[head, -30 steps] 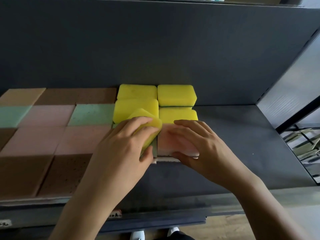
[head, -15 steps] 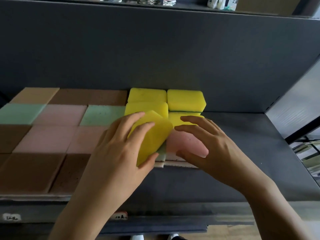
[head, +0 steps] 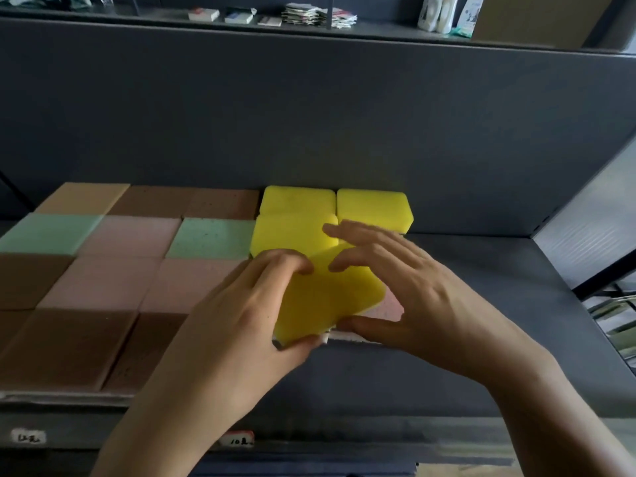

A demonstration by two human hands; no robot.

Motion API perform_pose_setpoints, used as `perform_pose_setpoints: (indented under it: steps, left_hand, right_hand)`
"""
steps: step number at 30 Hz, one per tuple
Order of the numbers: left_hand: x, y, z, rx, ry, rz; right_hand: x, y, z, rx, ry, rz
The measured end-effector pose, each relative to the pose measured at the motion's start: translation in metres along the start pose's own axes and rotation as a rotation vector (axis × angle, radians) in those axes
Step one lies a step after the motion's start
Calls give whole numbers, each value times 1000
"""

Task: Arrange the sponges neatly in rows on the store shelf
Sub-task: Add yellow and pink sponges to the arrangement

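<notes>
Yellow sponge (head: 330, 297) tilted, gripped by left hand (head: 241, 321) fingers (head: 289, 263); right hand (head: 430, 297) fingers (head: 347, 232) spread loosely above.

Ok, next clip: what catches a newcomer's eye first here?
A bright yellow sponge, tilted at the centre of the dark shelf, gripped by the left hand, with the right hand spread beside it over a pink sponge. Behind sit more yellow sponges; left lies a brown, pink and green grid of sponges.
</notes>
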State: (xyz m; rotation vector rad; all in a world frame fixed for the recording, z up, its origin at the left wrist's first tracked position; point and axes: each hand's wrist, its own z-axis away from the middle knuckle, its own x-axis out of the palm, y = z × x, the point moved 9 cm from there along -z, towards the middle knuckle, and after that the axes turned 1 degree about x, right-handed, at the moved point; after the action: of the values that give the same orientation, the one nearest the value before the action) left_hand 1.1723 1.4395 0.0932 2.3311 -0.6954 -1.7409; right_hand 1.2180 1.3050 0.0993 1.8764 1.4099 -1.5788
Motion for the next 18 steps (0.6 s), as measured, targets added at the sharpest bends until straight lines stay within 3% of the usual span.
perform_pose_setpoints:
  steps: [11,18]
  left_hand:
    - [7,18,-23,100,39,92]
    - [11,1,-37,14,93,-12]
  right_hand:
    - [-15,17,10,-47,16,106]
    - [-38,67,9,116,169,157]
